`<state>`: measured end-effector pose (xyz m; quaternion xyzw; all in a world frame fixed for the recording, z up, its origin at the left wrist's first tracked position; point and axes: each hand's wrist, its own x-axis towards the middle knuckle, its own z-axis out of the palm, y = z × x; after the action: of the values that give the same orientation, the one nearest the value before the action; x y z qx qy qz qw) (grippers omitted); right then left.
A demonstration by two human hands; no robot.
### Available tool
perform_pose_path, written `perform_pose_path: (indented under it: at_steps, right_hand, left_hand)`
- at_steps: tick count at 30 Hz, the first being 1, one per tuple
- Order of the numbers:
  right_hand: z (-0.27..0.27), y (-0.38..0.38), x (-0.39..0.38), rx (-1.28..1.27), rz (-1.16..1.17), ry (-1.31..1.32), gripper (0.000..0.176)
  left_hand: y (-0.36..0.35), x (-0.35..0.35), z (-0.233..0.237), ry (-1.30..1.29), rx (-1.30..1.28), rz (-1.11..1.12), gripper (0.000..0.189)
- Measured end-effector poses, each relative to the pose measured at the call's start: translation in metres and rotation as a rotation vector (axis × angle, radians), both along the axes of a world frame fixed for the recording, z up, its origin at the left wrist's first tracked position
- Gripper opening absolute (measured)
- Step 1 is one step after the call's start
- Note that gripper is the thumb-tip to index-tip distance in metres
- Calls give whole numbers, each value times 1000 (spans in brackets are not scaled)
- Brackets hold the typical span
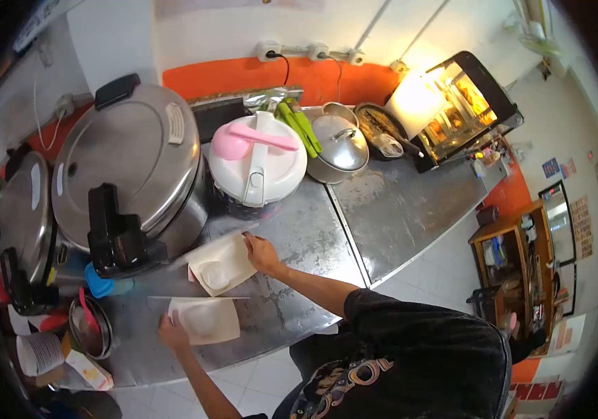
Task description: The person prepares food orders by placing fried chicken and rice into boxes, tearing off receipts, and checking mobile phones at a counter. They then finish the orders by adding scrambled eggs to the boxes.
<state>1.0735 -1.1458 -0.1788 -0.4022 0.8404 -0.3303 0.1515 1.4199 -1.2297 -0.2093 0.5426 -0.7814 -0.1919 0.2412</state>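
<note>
My right hand is closed on the edge of a cream paper food box, which sits tilted above the metal counter, with a whitish mound inside. In front of it, my left hand grips the side of a second cream food box. That one also has something pale in its bottom, too blurred to name. A thin flap edge runs along its far side. Beyond my right hand stands a white-lidded cooker with a pink scoop lying on its lid.
Large steel cookers with black latches, one big and one smaller, fill the left. A lidded pot, green tongs, a pan and a lit food warmer line the wall. A bowl with a pink utensil stands lower left.
</note>
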Motion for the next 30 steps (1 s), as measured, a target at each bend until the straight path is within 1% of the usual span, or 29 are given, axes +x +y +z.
perform_pose_path:
  at_steps: [2,3,5,7,9,11,12,13,14,15,16,17,18,19,21,22,24,25,26,27,29,30]
  right_hand:
    - [3,13,-8,-24,67,-23,29]
    - [2,24,-15,-24,58,-25,29]
    - [3,50,-40,-21,18,-108,32]
    - [7,90,-75,4,-13,-130,35]
    - [-1,140,-115,-47,-72,44,37]
    - [40,188,-143,156,-183,119,36]
    - [39,216,-163,63,-246,78,35]
    - [31,246,-185,-32,-309,37,34]
    - [20,280,-213,63,-375,124,33]
    - [12,311,-240,159,-443,209,32]
    - [13,336,-260,150,-508,242,31]
    - [13,361,-279,138,-577,273,31]
    - [8,385,-302,107,-621,268,32]
    - [4,408,-328,73,-665,262,33]
    - [-1,452,-381,152,-690,286,34]
    - [-2,472,-411,161,-738,280,35]
    - [-1,508,-463,160,-796,249,35]
    - [4,523,-493,142,-794,216,35]
    - [9,539,-523,126,-785,181,35]
    - [12,555,-555,117,-772,159,35]
    - [12,579,-609,129,-715,176,37]
    - [17,586,-628,53,-658,294,38]
  left_hand:
    - [18,-10,14,-141,244,135,35]
    - [29,-12,8,-144,244,125,35]
    - [52,-19,-6,-61,-28,191,34]
    - [75,-35,7,-19,19,174,35]
    - [100,-54,16,26,63,161,35]
    - [125,-75,17,127,162,185,35]
    - [136,-85,16,127,160,181,35]
    - [145,-97,16,121,255,175,36]
    - [154,-111,16,115,349,166,36]
    - [164,-126,16,114,344,156,36]
    - [173,-142,18,189,329,125,34]
    - [183,-161,20,265,311,89,33]
    - [191,-190,51,242,256,53,30]
    - [199,-216,55,236,245,30,30]
    - [216,-264,58,370,379,-58,27]
    - [224,-295,67,352,350,-94,26]
    - [243,-350,65,330,331,-115,26]
    - [258,-383,66,328,333,-110,26]
    - [275,-421,86,256,210,-77,26]
    - [291,-451,82,239,195,-64,26]
    - [316,-504,67,211,316,-30,26]
    - [328,-530,61,191,298,-12,26]
